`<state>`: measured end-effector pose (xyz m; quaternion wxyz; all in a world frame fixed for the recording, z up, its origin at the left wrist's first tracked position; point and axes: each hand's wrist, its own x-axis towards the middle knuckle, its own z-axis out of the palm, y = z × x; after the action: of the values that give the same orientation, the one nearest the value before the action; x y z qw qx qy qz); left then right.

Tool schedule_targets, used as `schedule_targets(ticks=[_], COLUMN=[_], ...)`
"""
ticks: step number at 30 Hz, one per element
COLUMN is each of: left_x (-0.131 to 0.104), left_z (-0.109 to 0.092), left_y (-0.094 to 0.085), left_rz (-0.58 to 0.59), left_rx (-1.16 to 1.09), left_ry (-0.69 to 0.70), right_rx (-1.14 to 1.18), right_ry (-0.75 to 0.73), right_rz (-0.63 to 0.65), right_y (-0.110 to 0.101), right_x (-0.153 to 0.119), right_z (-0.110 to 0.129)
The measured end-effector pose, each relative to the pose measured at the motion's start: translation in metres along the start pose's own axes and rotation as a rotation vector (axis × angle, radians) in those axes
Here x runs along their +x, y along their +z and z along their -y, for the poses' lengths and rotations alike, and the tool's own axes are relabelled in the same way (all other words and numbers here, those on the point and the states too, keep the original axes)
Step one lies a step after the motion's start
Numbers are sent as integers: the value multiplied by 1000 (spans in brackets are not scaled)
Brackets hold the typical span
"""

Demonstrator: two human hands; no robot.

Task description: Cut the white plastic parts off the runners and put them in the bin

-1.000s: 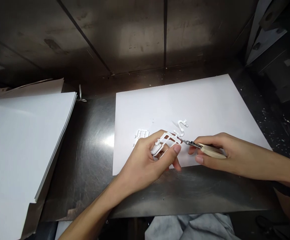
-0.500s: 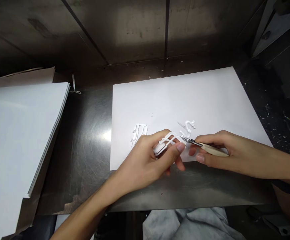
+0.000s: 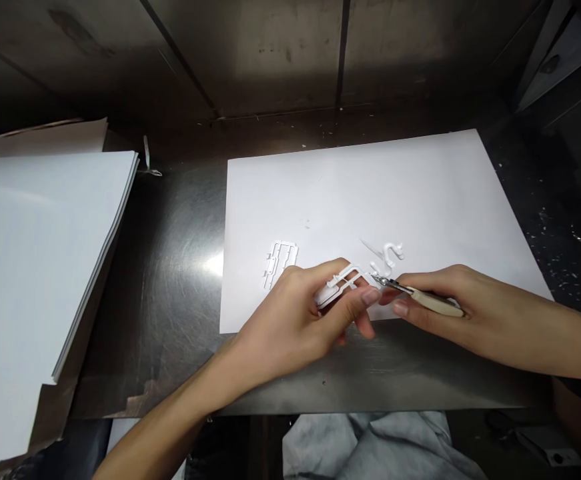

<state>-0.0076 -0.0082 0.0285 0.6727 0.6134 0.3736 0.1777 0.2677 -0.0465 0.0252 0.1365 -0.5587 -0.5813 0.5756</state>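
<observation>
White frame [image 3: 327,293] held between left fingers [image 3: 356,303].

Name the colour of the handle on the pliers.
The pliers' handle is cream or pale beige; it shows best in the head view.

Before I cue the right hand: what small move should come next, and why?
Probably a gentle squeeze of the beige-handled tool, because the right hand has its tip at the edge of the white frame, which the left hand grips.
</observation>
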Motion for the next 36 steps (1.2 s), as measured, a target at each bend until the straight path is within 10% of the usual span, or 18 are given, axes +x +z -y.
schedule_targets(ticks=[21, 36], left_x=[7, 23], left_z=[12, 24], left_y=[-4, -10], left_rz=[-83, -44], left_rx=[220, 32], left_ry=[298, 298], right_rx=[-573, -470], right_ry=[-233, -127], right_rz=[-217, -367], right_y=[15, 3], right_x=[3, 1], right_z=[-1, 1])
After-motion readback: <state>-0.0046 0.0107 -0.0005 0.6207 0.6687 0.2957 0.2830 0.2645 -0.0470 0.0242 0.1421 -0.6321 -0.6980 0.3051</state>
